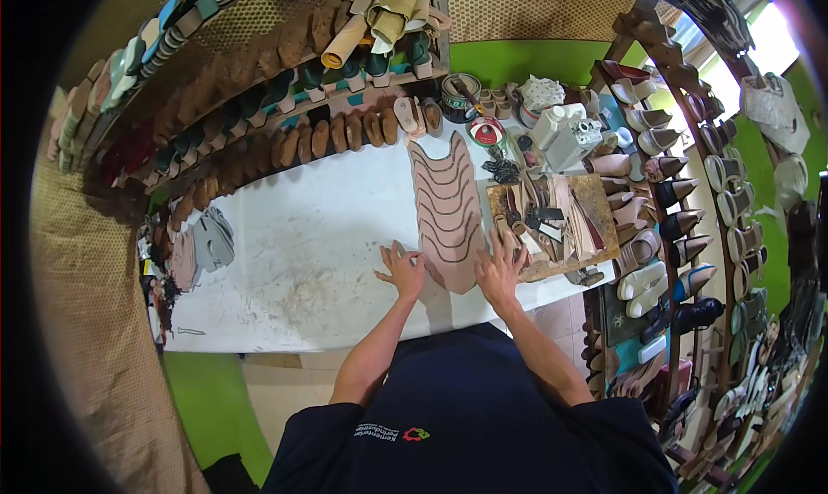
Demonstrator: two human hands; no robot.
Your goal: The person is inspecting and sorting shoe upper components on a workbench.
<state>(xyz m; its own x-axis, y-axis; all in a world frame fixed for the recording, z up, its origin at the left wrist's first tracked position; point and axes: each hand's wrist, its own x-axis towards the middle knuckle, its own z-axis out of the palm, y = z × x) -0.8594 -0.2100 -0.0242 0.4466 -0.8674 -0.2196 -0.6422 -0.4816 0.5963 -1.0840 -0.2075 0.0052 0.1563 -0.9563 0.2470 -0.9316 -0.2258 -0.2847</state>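
Observation:
A column of pinkish-beige curved pieces, like shoe uppers [447,209], lies overlapped on the white table [285,235]. Dark lines trace their U-shaped edges. Beside the lower left edge of the column is my left hand [402,270], its fingers fanned out and the thumb side close to the nearest piece. At the lower right edge rests my right hand [500,277], fingers spread, between the pieces and a worn wooden board [604,205]. Neither hand grips anything; whether the fingertips press on the nearest piece is hard to see.
Leather strips and small tools [552,214] lie on the board at right. Behind stand a can with brushes [461,93], a red round tin [486,132] and white containers [569,136]. Brown shoe lasts [302,140] line the back edge. Grey pieces [214,240] lie far left; shoe racks [664,192] stand right.

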